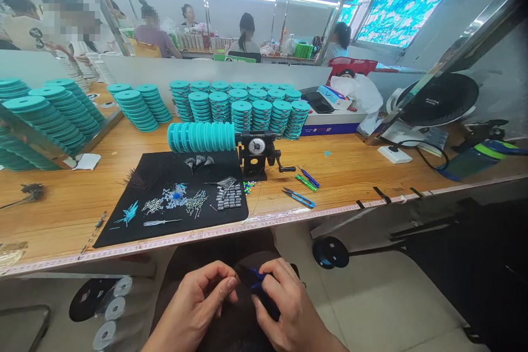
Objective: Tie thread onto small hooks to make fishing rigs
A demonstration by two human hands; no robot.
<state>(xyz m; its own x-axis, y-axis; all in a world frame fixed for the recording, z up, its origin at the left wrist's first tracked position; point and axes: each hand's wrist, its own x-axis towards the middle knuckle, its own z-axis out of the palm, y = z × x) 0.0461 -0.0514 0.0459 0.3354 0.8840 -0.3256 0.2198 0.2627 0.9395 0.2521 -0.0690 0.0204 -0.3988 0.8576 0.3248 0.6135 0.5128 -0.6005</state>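
Note:
Over my lap, below the table edge, my left hand [206,302] is closed in a pinch; what sits between thumb and forefinger is too small to make out. Close beside it, my right hand [284,297] grips blue-handled pliers [256,280], their dark jaws pointing at the left fingertips. On the table ahead, a black mat [165,236] bears small piles of beads [153,205], light-blue pieces [129,213], metal parts [229,198] and a small screwdriver [160,223]. Behind the mat, a hand-crank winder [258,154] carries a row of teal spools [202,137].
Blue snips [299,198] and green and blue pen-like tools [307,181] lie right of the mat. Stacked teal spools [251,113] line the back; more stacks [53,121] stand left. A bottle [474,159] and a fan [439,102] are at right. People sit beyond the partition.

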